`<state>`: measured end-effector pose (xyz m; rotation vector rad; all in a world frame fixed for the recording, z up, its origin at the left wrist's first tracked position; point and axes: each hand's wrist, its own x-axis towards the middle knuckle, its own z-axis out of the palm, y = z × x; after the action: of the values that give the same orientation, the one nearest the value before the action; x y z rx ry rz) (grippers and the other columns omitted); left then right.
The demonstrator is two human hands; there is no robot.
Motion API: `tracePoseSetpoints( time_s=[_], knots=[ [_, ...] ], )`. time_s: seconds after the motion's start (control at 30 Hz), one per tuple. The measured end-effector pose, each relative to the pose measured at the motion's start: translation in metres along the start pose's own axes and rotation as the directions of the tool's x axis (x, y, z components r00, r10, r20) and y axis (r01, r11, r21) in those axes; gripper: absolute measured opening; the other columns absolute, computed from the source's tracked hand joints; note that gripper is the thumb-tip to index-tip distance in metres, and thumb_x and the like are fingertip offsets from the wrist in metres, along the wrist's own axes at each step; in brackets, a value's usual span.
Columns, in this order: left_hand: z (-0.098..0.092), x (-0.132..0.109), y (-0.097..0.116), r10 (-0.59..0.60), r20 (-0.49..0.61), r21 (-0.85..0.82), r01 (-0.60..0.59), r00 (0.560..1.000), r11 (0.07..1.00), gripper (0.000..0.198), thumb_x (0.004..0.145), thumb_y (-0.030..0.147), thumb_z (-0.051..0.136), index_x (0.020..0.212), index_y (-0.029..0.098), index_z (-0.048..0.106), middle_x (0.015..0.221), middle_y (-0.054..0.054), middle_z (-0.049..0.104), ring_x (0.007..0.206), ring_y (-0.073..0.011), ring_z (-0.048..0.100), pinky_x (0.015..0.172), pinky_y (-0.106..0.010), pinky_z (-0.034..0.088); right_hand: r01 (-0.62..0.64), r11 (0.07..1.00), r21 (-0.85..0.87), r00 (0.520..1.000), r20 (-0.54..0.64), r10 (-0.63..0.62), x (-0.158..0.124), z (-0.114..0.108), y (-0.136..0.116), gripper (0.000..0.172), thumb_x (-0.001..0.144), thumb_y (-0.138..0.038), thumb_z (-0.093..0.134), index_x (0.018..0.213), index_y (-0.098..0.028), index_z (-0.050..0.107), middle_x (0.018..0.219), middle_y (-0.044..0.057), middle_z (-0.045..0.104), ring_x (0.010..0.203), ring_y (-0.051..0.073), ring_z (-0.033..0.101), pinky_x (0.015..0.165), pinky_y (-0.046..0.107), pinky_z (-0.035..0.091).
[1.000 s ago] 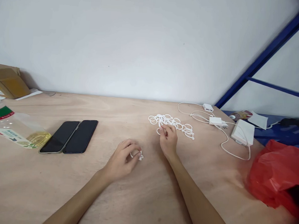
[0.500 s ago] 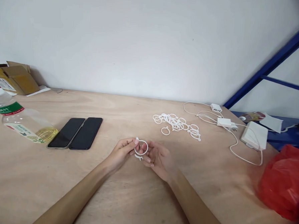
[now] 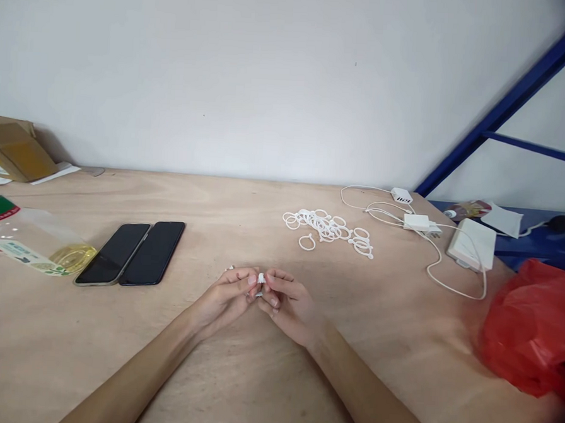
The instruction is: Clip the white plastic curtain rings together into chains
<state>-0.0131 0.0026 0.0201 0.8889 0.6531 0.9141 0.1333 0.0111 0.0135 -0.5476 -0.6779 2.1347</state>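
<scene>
My left hand (image 3: 225, 297) and my right hand (image 3: 291, 301) meet fingertip to fingertip above the wooden table (image 3: 235, 386). Both are closed in a pinch on a small white plastic piece (image 3: 261, 278), of which only a short part shows between the thumbs. This looks like part of a white plastic ring, its rest covered by my fingers. Another white bit peeks out just below, between the lower fingers. Beyond my right hand lies a pile of white plastic rings (image 3: 329, 226) with small tabs, and a single ring (image 3: 307, 242) sits in front of it.
Left of my hands lie two dark phones (image 3: 152, 255) side by side and a clear bottle (image 3: 34, 243) on its side. A cardboard box (image 3: 20, 150) stands at the back left. White chargers with cables (image 3: 417, 222) and a red plastic bag (image 3: 532, 325) are on the right.
The ring that showed openly between my hands is now mostly hidden by my fingers. My right hand has closed in to pinch beside my left. The view has shifted slightly to the right.
</scene>
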Motion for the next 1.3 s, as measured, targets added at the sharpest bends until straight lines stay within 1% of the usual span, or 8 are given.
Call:
tracePoseSetpoints(
  time_s=[0.47,0.57,0.67,0.73,0.83,0.93,1.07,1.3],
  knots=[
    [0.004,0.001,0.008,0.138,-0.072,0.137,-0.127,0.988,0.982,0.047,0.075,0.059,0.058,0.057,0.02,0.037,0.06,0.0,0.042,0.063,-0.0186,0.054,0.061,-0.038,0.049,0.086,0.983,0.164,0.995,-0.057,-0.078,0.001,0.002,0.005,0.014,0.074,-0.024,0.068,0.066,-0.019,0.058,0.064,-0.004,0.047,0.05,0.007,0.032,0.05,0.023,0.032],
    [0.003,0.001,0.008,0.103,-0.039,0.118,-0.098,0.994,0.988,0.041,0.079,0.052,0.056,0.059,0.019,0.043,0.064,-0.003,0.048,0.066,-0.019,0.056,0.066,-0.038,0.048,0.066,0.994,0.09,0.997,-0.047,-0.062,0.002,0.003,0.002,0.018,0.073,-0.027,0.069,0.063,-0.018,0.057,0.059,-0.004,0.047,0.05,0.007,0.033,0.05,0.023,0.03],
    [0.0,0.001,0.008,0.176,-0.048,0.3,-0.154,0.983,0.941,0.036,0.083,0.046,0.055,0.061,0.017,0.053,0.068,-0.004,0.053,0.07,-0.0189,0.056,0.071,-0.038,0.047,0.098,0.973,-0.209,0.985,-0.117,-0.124,0.004,-0.002,-0.005,0.019,0.075,-0.035,0.065,0.068,-0.018,0.061,0.06,-0.002,0.051,0.052,0.01,0.038,0.05,0.025,0.03],
    [-0.003,0.0,0.006,0.281,-0.045,0.581,-0.204,0.959,0.788,0.032,0.084,0.042,0.055,0.065,0.017,0.063,0.074,-0.005,0.055,0.075,-0.0184,0.055,0.074,-0.036,0.045,0.175,0.796,-0.58,0.913,-0.206,-0.351,0.006,-0.011,-0.012,0.019,0.077,-0.037,0.061,0.075,-0.019,0.065,0.069,0.001,0.057,0.06,0.013,0.047,0.055,0.027,0.036],
    [-0.009,-0.001,0.002,0.436,0.012,0.915,-0.186,0.9,0.359,0.02,0.083,0.032,0.057,0.076,0.02,0.071,0.081,-0.005,0.055,0.081,-0.0185,0.052,0.076,-0.034,0.043,0.065,0.197,-0.978,0.689,-0.098,-0.718,0.008,-0.031,-0.023,0.021,0.081,-0.031,0.054,0.093,-0.02,0.067,0.101,0.008,0.063,0.093,0.023,0.053,0.081,0.036,0.042],
    [-0.013,-0.001,-0.004,0.513,0.091,0.977,-0.175,0.854,0.119,0.012,0.082,0.025,0.058,0.083,0.022,0.069,0.083,-0.004,0.056,0.083,-0.019,0.052,0.077,-0.034,0.043,-0.196,-0.174,-0.965,0.685,-0.008,-0.729,0.009,-0.051,-0.029,0.035,0.084,-0.024,0.047,0.115,-0.015,0.06,0.123,0.013,0.058,0.11,0.029,0.046,0.096,0.044,0.035],
    [-0.013,-0.001,-0.004,0.532,0.094,0.977,-0.182,0.842,0.116,0.012,0.083,0.022,0.055,0.087,0.022,0.067,0.086,-0.004,0.059,0.087,-0.0192,0.056,0.08,-0.035,0.044,-0.337,-0.291,-0.896,0.735,-0.057,-0.676,0.011,-0.06,-0.03,0.036,0.084,-0.023,0.049,0.116,-0.011,0.057,0.114,0.015,0.062,0.104,0.03,0.049,0.092,0.042,0.038],
    [-0.014,0.0,0.0,0.555,0.01,0.964,-0.156,0.832,0.216,0.02,0.089,0.026,0.049,0.092,0.021,0.068,0.088,-0.005,0.064,0.088,-0.0194,0.058,0.081,-0.034,0.045,-0.288,-0.162,-0.944,0.754,-0.119,-0.646,0.012,-0.055,-0.027,0.014,0.084,-0.022,0.049,0.083,-0.018,0.063,0.087,0.01,0.065,0.089,0.025,0.055,0.079,0.035,0.04]
  ],
)
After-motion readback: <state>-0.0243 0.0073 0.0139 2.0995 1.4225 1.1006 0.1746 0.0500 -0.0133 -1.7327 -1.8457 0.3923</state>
